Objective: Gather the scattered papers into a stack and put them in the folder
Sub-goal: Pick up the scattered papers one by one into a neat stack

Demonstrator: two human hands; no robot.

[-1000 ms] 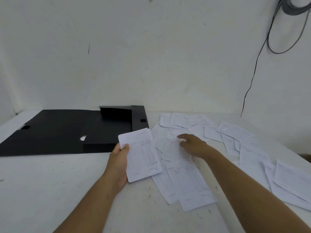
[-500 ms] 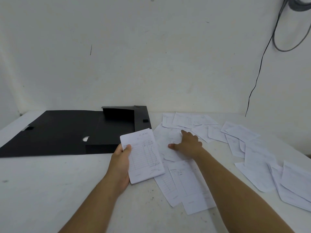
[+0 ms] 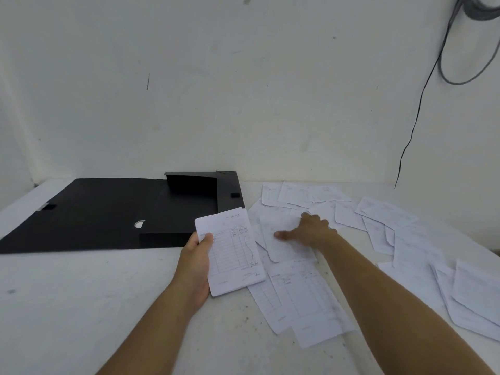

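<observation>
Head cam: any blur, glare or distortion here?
Head view: soft, even light, no glare; wide-angle bend at the edges; right hand slightly motion-blurred on the loose papers; print on the held stack barely legible; black folder reads sharp.

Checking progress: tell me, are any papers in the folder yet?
No: the open folder holds no papers; the left hand grips a stack.
</observation>
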